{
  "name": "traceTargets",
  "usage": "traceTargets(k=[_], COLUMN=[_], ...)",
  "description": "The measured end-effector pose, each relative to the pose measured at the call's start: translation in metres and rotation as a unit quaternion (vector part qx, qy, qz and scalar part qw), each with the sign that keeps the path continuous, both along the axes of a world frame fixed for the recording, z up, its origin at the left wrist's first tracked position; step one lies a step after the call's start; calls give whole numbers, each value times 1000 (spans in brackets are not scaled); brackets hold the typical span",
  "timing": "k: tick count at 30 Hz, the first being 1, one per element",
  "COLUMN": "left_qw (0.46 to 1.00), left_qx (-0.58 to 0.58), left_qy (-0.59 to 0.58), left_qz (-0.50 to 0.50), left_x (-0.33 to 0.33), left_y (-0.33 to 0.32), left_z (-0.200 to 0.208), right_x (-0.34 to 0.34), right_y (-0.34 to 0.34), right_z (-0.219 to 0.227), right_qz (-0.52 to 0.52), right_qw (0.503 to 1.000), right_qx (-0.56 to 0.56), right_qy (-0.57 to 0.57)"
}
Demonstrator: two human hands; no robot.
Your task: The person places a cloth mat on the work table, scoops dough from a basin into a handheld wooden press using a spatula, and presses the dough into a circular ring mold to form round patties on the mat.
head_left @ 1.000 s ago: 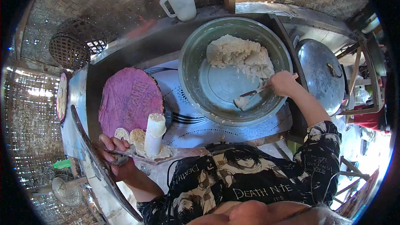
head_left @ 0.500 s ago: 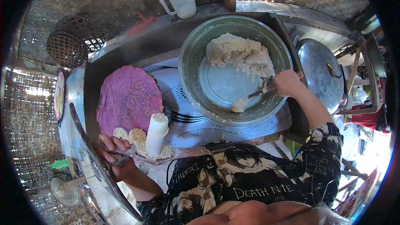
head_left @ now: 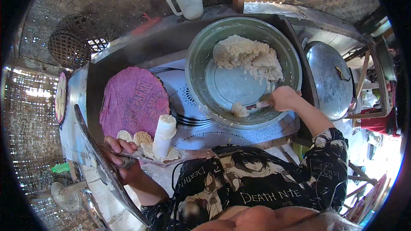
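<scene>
My right hand [head_left: 284,98] is closed round the handle of a spatula [head_left: 262,104] over the near right side of a large greenish basin [head_left: 195,90]. A small lump of dough [head_left: 239,110] clings to the spatula's tip. At the basin's far side rests a big mass of pale dough [head_left: 250,57]. My left hand [head_left: 121,159] grips the left end of a narrow wooden board [head_left: 195,155] in front of my body. On that board a white tube [head_left: 162,139] stands slightly tilted, its top coated with dough and more dough smeared round its foot.
Left of the basin lies a round pink cloth-covered piece [head_left: 135,100], with two small pale discs [head_left: 142,137] at its near edge. A plastic jug [head_left: 188,1] stands on the back ledge. To the right is a metal lid [head_left: 329,79]. A dark curved rim [head_left: 96,154] borders my left hand.
My right hand has moved slightly nearer and left, and the spatula's tip with its dough lump has shifted left inside the basin. My left hand and the tube stay nearly still.
</scene>
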State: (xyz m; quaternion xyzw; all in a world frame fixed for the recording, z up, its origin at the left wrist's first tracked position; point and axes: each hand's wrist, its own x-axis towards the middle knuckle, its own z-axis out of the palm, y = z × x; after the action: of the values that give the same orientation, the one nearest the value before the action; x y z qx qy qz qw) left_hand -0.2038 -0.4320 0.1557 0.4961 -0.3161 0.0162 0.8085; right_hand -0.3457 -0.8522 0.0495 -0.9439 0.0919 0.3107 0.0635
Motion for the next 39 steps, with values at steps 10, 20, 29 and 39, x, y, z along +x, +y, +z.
traceTargets(k=[10,20,29,39], left_qw=[998,935,886,856], left_qx=[56,329,440,488], left_qy=[-14,135,-144,-171], left_qz=[-31,8,-25,10], left_x=[4,34,16,15], left_y=[-14,-45,-89,-90], left_z=[7,-44,-2,-9], right_x=[-4,-9,13,31], right_y=[-16,-28,21,113], right_z=[19,107,156,246], right_qz=[-9,-65,1,327], right_qw=[999,892,851,829], right_qx=[53,427,520,-59], right_qy=[-4,-133,-71,-449])
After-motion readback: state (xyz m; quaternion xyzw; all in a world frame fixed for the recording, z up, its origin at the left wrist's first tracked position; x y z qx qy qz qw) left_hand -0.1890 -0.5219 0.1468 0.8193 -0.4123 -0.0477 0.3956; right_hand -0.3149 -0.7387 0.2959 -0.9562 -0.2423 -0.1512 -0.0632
